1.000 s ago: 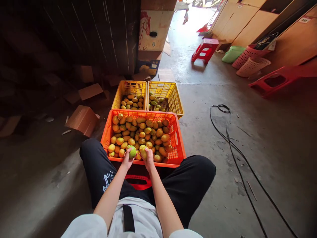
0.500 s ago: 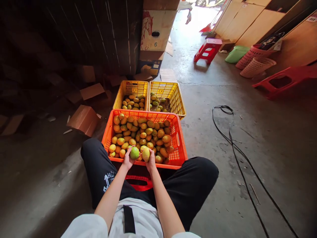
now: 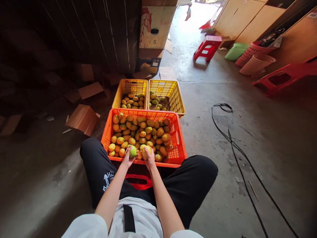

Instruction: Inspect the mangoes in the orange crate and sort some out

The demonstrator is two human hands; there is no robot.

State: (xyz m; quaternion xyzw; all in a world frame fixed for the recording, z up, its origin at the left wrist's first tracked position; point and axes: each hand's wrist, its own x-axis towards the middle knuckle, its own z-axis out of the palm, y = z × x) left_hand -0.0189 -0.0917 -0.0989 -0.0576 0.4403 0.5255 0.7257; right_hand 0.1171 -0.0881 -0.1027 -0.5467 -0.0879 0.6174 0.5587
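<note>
My left hand [image 3: 127, 159] is closed round a green mango [image 3: 133, 151]. Beside it, my right hand [image 3: 150, 159] grips a yellow mango [image 3: 143, 150], with fingers lying over its right side. Both hands are above the near edge of an orange crate [image 3: 181, 145], a small gap between them. Many yellow, orange and brownish mangoes [image 3: 148, 129] fill much of this crate, with some bare mesh along its right side.
Two yellow crates [image 3: 182, 97] holding fewer mangoes stand just beyond the orange one. Cardboard boxes [image 3: 83, 119] lie to the left. A black cable [image 3: 229, 134] trails over the floor at right, and a red stool [image 3: 206, 49] stands farther back.
My right hand has turned the yellow mango, and its fingers now lie more across the top. The green mango in my left hand has also turned slightly.
</note>
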